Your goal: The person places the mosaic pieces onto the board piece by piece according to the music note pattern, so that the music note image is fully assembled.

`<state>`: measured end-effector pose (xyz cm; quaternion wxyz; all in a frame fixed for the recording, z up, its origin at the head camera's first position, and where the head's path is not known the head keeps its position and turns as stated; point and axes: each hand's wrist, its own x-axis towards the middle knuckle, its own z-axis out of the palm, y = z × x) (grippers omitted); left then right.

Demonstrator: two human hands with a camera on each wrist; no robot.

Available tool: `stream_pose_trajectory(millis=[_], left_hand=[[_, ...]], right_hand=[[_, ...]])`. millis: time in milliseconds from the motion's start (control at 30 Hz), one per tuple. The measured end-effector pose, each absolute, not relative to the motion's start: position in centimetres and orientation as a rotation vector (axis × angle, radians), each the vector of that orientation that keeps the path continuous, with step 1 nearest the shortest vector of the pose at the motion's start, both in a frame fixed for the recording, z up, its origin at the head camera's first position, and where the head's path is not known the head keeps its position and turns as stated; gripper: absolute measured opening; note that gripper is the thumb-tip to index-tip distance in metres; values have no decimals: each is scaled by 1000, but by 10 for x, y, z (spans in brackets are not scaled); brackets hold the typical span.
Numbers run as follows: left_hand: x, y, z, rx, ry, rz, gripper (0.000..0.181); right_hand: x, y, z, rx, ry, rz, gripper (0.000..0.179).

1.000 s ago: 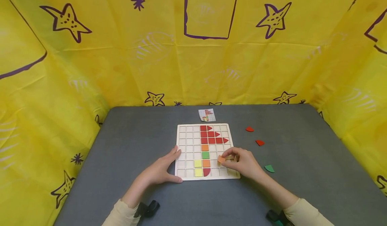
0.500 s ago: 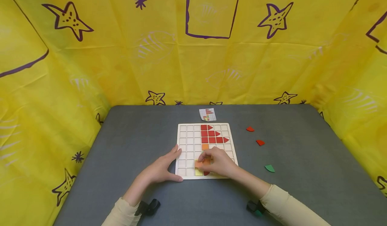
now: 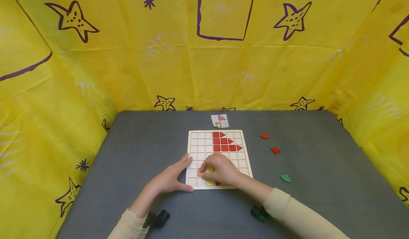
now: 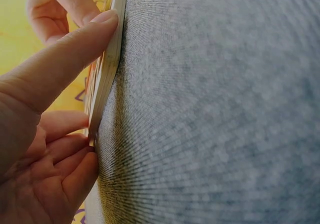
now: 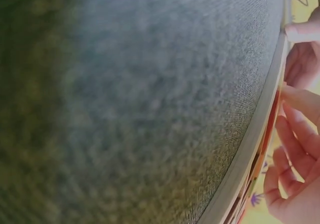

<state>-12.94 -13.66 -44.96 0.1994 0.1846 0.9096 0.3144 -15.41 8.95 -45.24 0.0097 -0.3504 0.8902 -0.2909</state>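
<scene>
A pale wooden grid board (image 3: 193, 148) lies flat on the table. My right hand (image 3: 222, 169) pinches an orange square tile (image 3: 200, 173) between thumb and fingertips, over a cell in the board's lower left part. Beside it, a yellow square tile (image 3: 210, 182) shows under my palm; other tiles there are hidden. Rows of red tiles (image 3: 224, 148) with pointed ends fill the upper middle cells. My left hand (image 3: 170, 177) rests against the board's left edge with extended fingers, its thumb (image 4: 85, 44) touching the near edge.
A small pattern card (image 3: 220, 120) lies beyond the board. Right of the board are two red curved pieces (image 3: 264, 136) and a green quarter-round piece (image 3: 285, 178). The dark grey table (image 3: 143, 136) is enclosed by yellow patterned cloth (image 3: 127, 72).
My right hand has carried the orange square leftward across the board, from the right-hand cells past the yellow tile column. The left hand has stayed at the board's edge.
</scene>
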Motion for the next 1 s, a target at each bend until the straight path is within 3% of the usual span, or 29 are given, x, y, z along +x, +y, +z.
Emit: stream_pose_trajectory(millis=[267, 533, 1000], left_hand=[[-130, -136, -449, 507, 2541, 881, 101], [-130, -136, -449, 507, 2536, 884, 102], [-130, -134, -451, 476, 2543, 877, 105]], right_hand=[[-157, 91, -454, -1075, 2765, -917, 11], [-154, 102, -454, -822, 2626, -1115, 16], [-141, 172, -443, -480, 2517, -1303, 19]])
